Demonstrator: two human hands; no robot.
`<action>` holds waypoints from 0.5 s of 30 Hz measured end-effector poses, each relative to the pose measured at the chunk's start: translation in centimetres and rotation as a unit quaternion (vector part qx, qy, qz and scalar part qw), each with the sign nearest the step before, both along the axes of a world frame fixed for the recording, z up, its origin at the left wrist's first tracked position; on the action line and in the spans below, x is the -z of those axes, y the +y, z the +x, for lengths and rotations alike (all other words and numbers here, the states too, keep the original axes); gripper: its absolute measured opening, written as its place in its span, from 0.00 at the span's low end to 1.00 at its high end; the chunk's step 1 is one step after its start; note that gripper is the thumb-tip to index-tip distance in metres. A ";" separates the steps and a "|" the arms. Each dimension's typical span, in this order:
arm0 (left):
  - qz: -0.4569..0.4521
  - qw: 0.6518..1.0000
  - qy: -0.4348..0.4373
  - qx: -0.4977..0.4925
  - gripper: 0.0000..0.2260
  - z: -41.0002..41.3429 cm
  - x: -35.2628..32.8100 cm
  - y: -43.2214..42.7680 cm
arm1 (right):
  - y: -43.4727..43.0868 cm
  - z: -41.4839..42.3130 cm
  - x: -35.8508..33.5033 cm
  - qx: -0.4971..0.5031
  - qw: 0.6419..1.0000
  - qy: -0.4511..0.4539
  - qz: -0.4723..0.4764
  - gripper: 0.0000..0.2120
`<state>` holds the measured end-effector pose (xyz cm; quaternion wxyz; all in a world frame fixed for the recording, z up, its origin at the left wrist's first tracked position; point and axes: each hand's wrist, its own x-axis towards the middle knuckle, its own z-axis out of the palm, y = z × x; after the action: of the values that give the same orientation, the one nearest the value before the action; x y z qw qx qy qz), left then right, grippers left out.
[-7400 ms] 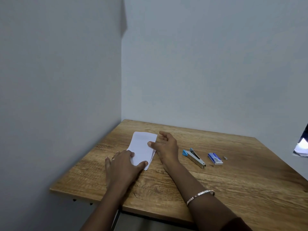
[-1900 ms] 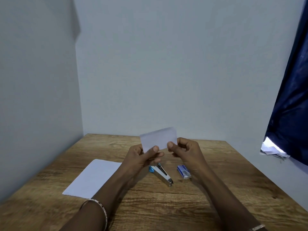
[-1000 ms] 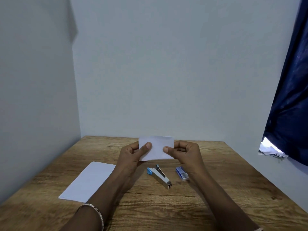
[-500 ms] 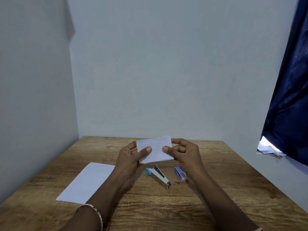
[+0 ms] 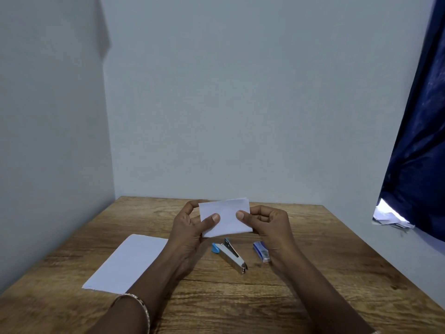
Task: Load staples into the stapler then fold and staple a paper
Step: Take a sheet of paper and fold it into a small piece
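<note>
Both hands hold a small folded white paper (image 5: 226, 216) up above the wooden table (image 5: 313, 273). My left hand (image 5: 190, 227) pinches its left side with the thumb on the front. My right hand (image 5: 267, 225) pinches the right side the same way. Just below the paper a silver stapler (image 5: 230, 255) with a blue end lies on the table, its top arm raised a little. A small blue staple box (image 5: 261, 251) lies to the right of it, beside my right wrist.
A flat white sheet (image 5: 130, 262) lies on the table at the left. Grey walls close the table in at the back and left. A dark blue curtain (image 5: 419, 141) hangs at the right, with crumpled papers (image 5: 390, 218) under its lower edge.
The folded paper has tilted slightly in my hands and stays held above the stapler. Much earlier both hands pressed a paper flat on the table.
</note>
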<state>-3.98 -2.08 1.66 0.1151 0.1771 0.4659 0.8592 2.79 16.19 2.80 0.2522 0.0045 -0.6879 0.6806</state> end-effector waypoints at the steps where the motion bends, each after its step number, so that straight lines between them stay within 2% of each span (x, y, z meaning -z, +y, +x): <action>1: 0.005 1.000 0.001 0.003 0.24 -0.1 0.1 0.0 | 0.0 0.0 0.0 0.002 1.000 0.002 -0.001 0.10; 5: 0.012 1.000 -0.001 0.010 0.27 -0.3 0.2 0.1 | 0.0 -0.1 0.0 0.009 1.000 0.006 -0.006 0.14; 11: 0.007 1.000 -0.004 0.010 0.22 -0.3 0.3 0.2 | 0.0 -0.1 0.1 0.016 1.000 0.001 -0.004 0.09; 15: 0.004 1.000 -0.005 0.004 0.20 -0.3 0.2 0.2 | 0.0 -0.1 0.1 0.015 1.000 0.001 -0.010 0.11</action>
<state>-4.28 -1.88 1.45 0.1205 0.1756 0.4615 0.8612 2.71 16.18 2.71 0.2633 -0.0079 -0.6808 0.6834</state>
